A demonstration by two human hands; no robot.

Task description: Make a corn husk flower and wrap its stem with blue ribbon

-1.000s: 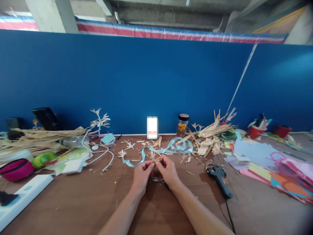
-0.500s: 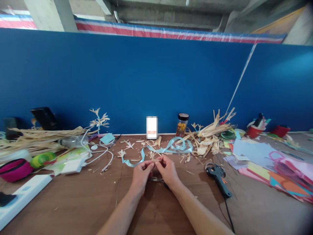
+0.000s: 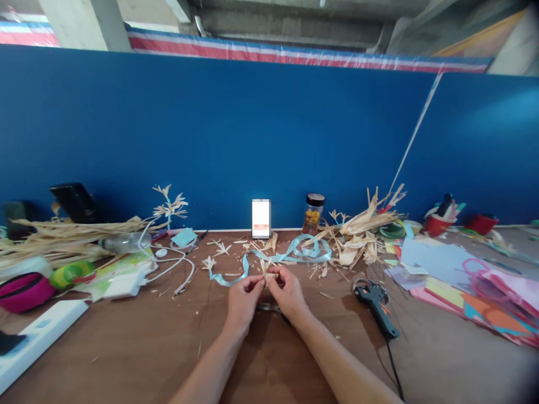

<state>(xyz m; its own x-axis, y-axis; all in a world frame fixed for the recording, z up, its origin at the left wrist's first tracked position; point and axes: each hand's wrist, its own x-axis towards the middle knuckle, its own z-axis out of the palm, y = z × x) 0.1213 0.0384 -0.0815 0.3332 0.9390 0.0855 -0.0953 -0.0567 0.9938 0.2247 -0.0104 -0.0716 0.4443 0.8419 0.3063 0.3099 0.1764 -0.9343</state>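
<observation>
My left hand point(image 3: 243, 302) and my right hand point(image 3: 287, 292) meet over the middle of the table, thumbs and forefingers pinched close together. Between the fingertips they hold a small flower of pale dried husk point(image 3: 264, 268), its petals pointing up. The lower end is hidden by the fingers. Under the hands lies a metal tool with a dark handle point(image 3: 269, 307), partly covered, its kind unclear. Just beyond the hands a light blue ribbon point(image 3: 236, 281) curls over the table. A small husk flower point(image 3: 208, 264) lies at the ribbon's left end.
At right, a black glue gun point(image 3: 374, 306) lies with its cord, near coloured papers point(image 3: 438, 264). Dried husks point(image 3: 362, 241) and a black-lidded jar point(image 3: 314, 214) stand behind. An upright phone point(image 3: 261, 219) faces me. At left are a white power strip point(image 3: 46, 336) and cables point(image 3: 183, 261).
The husk flower between my fingers shows slightly more upright, and the fingers have shifted a little around it. The view has moved slightly; the other things stay in place.
</observation>
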